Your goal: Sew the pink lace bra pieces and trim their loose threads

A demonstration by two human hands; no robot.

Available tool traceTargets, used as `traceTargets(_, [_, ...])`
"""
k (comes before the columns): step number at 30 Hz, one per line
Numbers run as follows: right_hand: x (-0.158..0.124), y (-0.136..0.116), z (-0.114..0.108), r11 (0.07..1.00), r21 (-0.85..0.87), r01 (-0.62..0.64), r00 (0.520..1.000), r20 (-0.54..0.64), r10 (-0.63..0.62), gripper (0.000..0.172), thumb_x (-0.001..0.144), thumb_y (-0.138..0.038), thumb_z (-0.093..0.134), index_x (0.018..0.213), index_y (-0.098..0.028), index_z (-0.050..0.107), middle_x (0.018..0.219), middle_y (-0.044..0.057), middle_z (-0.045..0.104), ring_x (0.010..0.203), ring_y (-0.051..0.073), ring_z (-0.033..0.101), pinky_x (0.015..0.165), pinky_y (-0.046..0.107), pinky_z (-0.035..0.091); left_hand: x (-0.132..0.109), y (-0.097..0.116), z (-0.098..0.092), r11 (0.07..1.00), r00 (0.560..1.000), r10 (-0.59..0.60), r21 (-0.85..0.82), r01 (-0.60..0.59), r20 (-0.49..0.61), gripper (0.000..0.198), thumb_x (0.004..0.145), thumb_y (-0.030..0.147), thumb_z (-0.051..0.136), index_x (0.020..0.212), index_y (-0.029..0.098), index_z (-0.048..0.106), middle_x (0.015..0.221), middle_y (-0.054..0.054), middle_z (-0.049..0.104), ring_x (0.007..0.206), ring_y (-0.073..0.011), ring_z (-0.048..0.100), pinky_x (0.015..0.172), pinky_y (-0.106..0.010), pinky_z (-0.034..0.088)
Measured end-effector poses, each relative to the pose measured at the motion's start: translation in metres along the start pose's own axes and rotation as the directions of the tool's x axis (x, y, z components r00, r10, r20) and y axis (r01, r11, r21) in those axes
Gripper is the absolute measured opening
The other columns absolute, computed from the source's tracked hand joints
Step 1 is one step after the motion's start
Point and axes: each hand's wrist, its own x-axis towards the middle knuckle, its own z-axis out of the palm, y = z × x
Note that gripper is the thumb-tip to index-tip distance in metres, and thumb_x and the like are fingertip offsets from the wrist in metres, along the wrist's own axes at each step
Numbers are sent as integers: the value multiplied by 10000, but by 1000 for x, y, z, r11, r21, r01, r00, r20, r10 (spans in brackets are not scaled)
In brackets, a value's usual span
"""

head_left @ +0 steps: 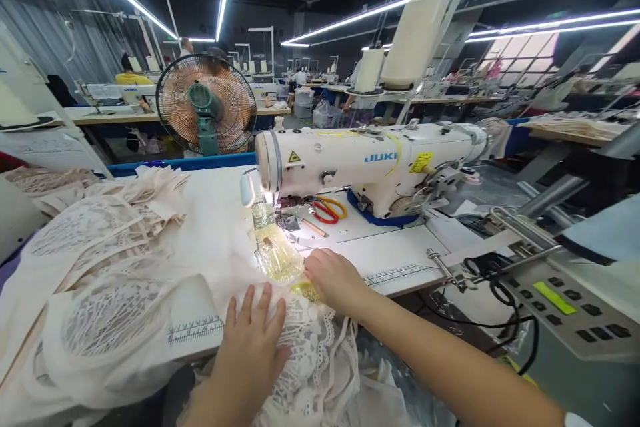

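Observation:
My left hand (253, 340) lies flat with its fingers spread, on pale cloth at the table's front edge. Just right of it, a pale lace garment piece (305, 347) with scalloped trim and straps hangs over the edge. My right hand (337, 280) is closed, fingers curled down at the top of this lace; its fingertips are partly hidden. Beside them, a yellow strip under shiny clear film (277, 250) runs up the table to the needle area of a white sewing machine (325, 163), whose lamp lights the spot.
More pale lace pieces (105, 300) pile up on the left. Red-and-yellow-handled scissors (330, 209) lie under the machine arm. A control box (575, 307) stands at right, a fan (205, 103) beyond the table. Thread cones (415, 33) rise behind the machine.

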Motion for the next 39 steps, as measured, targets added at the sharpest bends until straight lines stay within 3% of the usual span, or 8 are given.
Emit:
traceTargets(6, [2,-17,-1,987,61,147,988,30,-149,129,886,-231,509,850,-163,612,877,63,605,849,204,542,687,293,371,3,10,-17,984,966,-73,-139,110,249,588,811,456,566,1341,242,430,1427,-175,366,1287,-416,333,984,-612,305])
traceTargets(13, [19,-27,11,963,-9,269,963,-26,-270,137,775,-85,539,694,-184,589,730,51,586,710,186,513,591,290,319,3,12,-22,978,949,-87,-156,139,302,616,831,498,534,1367,231,389,1447,-174,329,1311,-418,289,1005,-626,284])
traceTargets(17, [28,-4,7,996,-69,49,984,-167,-60,171,792,-60,452,709,-160,564,753,104,577,749,226,502,597,299,329,-2,14,-21,983,956,-92,-129,132,279,599,843,490,519,1362,218,393,1449,-186,316,1301,-432,296,1000,-641,278])
traceTargets(23, [12,36,1,984,-61,-169,935,-325,141,194,840,-163,420,668,-200,500,744,70,574,740,205,519,600,279,369,-9,16,-15,986,965,-105,-105,133,240,616,818,513,543,1350,234,404,1440,-191,333,1266,-428,361,981,-636,301])
traceTargets(29, [-45,83,-20,863,-2,-505,757,-481,442,172,819,-225,382,671,-219,469,690,145,570,667,278,524,541,365,359,-15,11,-33,970,932,-196,-81,230,305,625,763,490,624,1323,279,443,1255,-139,549,1129,-399,493,960,-624,315])
traceTargets(32, [-86,90,-25,804,150,-576,716,-381,585,122,780,-289,443,663,-255,457,691,122,586,607,264,535,487,370,370,-11,2,-44,960,910,-214,-96,263,355,603,724,489,667,1265,279,504,1130,-114,609,1052,-360,537,959,-607,321])
traceTargets(36, [-137,75,-22,843,415,-342,919,-38,392,151,776,-370,510,653,-286,532,666,73,594,555,225,550,477,346,438,4,-20,-41,962,935,-201,-123,245,292,615,808,471,571,1324,169,427,1268,-181,526,1140,-346,502,944,-536,391])
traceTargets(39, [-153,65,-25,814,526,-248,964,217,154,171,808,-412,524,713,-294,604,717,57,624,627,211,592,549,307,493,20,-38,-27,973,951,-156,-125,195,266,605,850,454,509,1322,87,414,1414,-220,362,1246,-334,423,979,-461,401])
